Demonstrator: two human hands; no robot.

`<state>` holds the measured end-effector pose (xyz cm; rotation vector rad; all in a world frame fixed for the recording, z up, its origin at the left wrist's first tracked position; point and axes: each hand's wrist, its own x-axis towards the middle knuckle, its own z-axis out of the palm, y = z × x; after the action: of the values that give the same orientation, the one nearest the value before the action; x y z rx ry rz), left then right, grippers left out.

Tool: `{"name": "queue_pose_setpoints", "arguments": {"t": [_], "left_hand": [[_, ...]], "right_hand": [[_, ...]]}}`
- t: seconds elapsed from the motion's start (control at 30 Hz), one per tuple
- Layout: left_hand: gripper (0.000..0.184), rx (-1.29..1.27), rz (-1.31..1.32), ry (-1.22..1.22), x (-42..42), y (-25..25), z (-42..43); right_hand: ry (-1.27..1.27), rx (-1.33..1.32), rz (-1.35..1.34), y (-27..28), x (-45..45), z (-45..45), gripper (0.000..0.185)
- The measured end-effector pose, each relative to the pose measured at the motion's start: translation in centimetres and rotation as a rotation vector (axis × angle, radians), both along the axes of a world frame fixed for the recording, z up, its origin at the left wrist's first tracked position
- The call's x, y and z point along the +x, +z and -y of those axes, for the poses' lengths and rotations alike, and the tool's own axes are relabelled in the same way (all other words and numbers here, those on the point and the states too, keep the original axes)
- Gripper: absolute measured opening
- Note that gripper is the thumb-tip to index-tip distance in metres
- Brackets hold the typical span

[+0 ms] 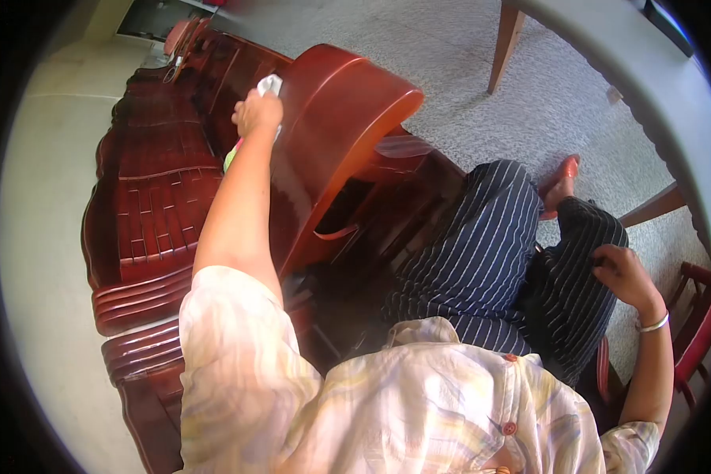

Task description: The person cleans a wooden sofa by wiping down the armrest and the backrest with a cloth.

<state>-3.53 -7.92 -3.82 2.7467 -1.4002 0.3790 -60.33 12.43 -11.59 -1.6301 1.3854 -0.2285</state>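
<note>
My left hand [257, 114] is stretched far forward, closed around a crumpled white cloth [270, 84]. It is against the inner side of the wide, curved armrest [336, 91] of a glossy red-brown wooden sofa [162, 197]. A small bright green and pink thing [231, 155] shows beside my left forearm, mostly hidden. At my knee, over the dark striped trousers [482, 229], is my right hand [628, 276]. Its fingers are loosely bent and apart, with nothing visible in them. A pale bracelet [654, 322] circles that wrist.
A round-edged grey table [608, 63] with wooden legs [505, 47] stands at the upper right. A red wooden chair [699, 332] is close to my right arm. Speckled grey floor [426, 47] lies beyond the armrest. A pink object [183, 35] rests at the sofa's far end.
</note>
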Motion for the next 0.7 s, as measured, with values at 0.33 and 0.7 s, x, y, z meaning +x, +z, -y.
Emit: {"name": "queue_pose_setpoints", "arguments": {"t": [0.33,0.7], "left_hand": [[0.035,0.015,0.076,-0.252,-11.7,0.7,3.7],[0.03,0.247,0.113,-0.481,-15.9,-0.5,4.8]], "right_hand": [[0.045,0.013,0.013,1.3,0.2,0.1,0.023],[0.054,-0.019,0.017,0.9,-0.3,0.0,0.023]]}}
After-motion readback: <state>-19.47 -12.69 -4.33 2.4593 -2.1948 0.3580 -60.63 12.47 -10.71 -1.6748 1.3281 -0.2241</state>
